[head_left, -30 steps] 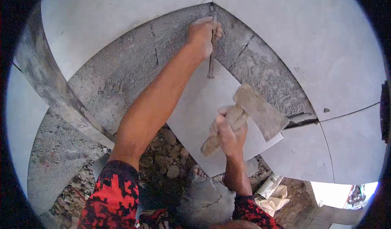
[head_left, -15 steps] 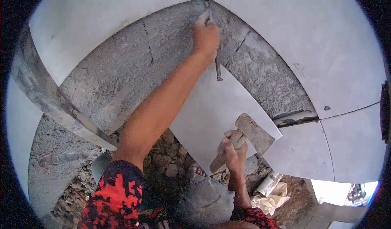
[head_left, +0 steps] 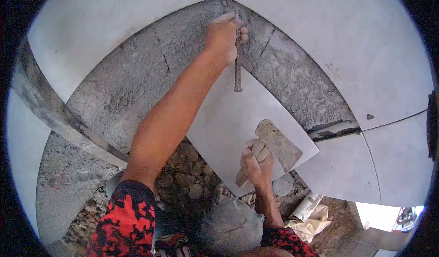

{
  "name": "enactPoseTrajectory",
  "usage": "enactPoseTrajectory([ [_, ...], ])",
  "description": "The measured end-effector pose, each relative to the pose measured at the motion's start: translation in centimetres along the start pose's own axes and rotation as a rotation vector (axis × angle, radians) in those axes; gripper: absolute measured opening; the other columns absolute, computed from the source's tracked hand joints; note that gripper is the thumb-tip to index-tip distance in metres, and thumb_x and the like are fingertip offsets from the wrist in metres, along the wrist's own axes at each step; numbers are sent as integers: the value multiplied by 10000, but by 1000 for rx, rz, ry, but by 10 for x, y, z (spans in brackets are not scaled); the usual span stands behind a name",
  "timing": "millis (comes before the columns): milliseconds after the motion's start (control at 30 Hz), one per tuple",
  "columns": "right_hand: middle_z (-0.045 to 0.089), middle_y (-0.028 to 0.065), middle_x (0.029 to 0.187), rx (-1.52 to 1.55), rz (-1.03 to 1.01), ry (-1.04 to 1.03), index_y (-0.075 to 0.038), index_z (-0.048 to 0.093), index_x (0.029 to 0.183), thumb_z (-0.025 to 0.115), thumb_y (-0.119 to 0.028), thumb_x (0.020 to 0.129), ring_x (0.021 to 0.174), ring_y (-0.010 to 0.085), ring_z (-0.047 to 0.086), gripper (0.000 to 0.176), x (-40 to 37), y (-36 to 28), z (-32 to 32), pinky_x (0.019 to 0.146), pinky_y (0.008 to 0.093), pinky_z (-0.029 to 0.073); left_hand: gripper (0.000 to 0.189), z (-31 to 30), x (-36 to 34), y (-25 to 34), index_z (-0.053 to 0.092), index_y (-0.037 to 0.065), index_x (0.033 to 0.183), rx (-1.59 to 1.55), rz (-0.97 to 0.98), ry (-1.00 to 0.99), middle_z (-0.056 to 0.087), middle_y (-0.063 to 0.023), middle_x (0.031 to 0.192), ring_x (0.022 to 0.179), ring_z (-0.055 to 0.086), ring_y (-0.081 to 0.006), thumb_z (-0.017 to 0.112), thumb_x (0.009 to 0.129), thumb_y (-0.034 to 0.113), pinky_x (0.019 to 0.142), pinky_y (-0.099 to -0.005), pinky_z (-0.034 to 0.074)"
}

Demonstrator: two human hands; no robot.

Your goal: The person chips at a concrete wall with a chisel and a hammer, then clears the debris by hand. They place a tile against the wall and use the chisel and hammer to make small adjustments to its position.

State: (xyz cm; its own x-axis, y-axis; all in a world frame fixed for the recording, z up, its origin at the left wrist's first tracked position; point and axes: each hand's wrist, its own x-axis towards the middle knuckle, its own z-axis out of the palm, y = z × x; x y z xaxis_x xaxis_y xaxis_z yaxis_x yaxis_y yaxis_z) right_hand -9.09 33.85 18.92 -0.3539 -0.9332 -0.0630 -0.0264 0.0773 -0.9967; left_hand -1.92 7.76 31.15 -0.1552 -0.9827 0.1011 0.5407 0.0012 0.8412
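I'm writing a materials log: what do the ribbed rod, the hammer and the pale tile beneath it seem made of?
Ribbed rod: probably steel, dull brownish, with rebar-like ridges.
Hammer: matte and dusty; perhaps metal or wood in the head, since grime hides the surface.
Pale tile: likely ceramic or stone, smooth, judging by its flat face and crisp edges.

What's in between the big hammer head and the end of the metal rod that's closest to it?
Just a bare stretch of the pale tile: the head view shows nothing lying between the metal rod and hammer head.
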Motion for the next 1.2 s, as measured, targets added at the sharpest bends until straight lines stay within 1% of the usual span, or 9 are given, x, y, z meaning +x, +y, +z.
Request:
enactPoseTrajectory([
  [100, 492, 7, 686, -192, -73, 36, -9, 494, 921, 567, -111, 780, 579, 114, 482, 189, 3, -3, 7, 504, 262, 406, 341, -2, 7, 6, 415, -93, 1115, -158, -91, 34, 490, -101, 763, 568, 485, -168, 456, 781, -35, 458, -272, 415],
  [167, 530, 59, 727, -640, -636, 107, -3, 506, 917, 563, -129, 776, 640, 223, 532, 198, 13, -23, 20, 574, 316, 429, 154, -12, 22, 9, 474, -85, 914, -194, -185, -110, 481, -117, 745, 553, 486, -195, 456, 763, -55, 453, -290, 413],
  [567, 566, 182, 830, -559, -534, 92, -36, 519, 914, 530, -210, 762, 784, 369, 554, 232, 49, -44, 44, 661, 438, 435, 75, -5, 27, 3, 492, -34, 785, -335, -248, 62, 475, -113, 629, 480, 475, -201, 429, 751, -56, 410, -291, 396],
  [633, 566, 167, 859, -997, -898, 259, -51, 532, 912, 515, -256, 774, 802, 356, 554, 248, 54, -58, 50, 635, 421, 450, 86, -6, 24, 5, 494, -40, 788, -237, -199, 40, 482, -115, 642, 483, 474, -194, 419, 751, -60, 405, -281, 392],
  [733, 581, 131, 846, -422, -366, 118, -69, 562, 837, 546, -255, 743, 779, 310, 573, 209, 75, -55, 60, 607, 380, 468, 105, -20, 32, -5, 494, -47, 799, -181, -238, 74, 495, -114, 678, 487, 468, -178, 403, 752, -69, 407, -259, 387],
  [833, 588, 122, 771, -852, -832, 233, -60, 549, 851, 572, -175, 728, 694, 294, 583, 170, 46, -77, 49, 574, 351, 471, 133, -21, 38, -11, 494, -59, 862, -200, -248, 156, 508, -110, 729, 508, 468, -161, 411, 759, -65, 425, -234, 387],
  [967, 584, 126, 731, -620, -760, 169, -53, 535, 901, 563, -146, 750, 624, 297, 583, 180, 44, -54, 40, 548, 359, 467, 292, -10, 1, -5, 450, -77, 1070, -135, -57, 130, 509, -108, 818, 575, 483, -157, 461, 781, -35, 449, -225, 393],
  [1033, 578, 130, 724, -179, -263, 145, -40, 530, 884, 557, -185, 766, 588, 306, 575, 189, 37, -40, 44, 531, 371, 463, 353, -5, 0, 3, 407, -70, 1130, -118, -71, 78, 505, -108, 838, 598, 484, -155, 474, 787, -24, 449, -225, 392],
  [1200, 551, 124, 696, -307, -429, 125, -4, 521, 859, 572, -189, 766, 633, 280, 551, 213, 34, -42, 39, 576, 372, 442, 373, -3, 9, 14, 382, -55, 1160, -87, -84, -7, 499, -109, 841, 631, 485, -153, 469, 800, -12, 449, -227, 393],
])
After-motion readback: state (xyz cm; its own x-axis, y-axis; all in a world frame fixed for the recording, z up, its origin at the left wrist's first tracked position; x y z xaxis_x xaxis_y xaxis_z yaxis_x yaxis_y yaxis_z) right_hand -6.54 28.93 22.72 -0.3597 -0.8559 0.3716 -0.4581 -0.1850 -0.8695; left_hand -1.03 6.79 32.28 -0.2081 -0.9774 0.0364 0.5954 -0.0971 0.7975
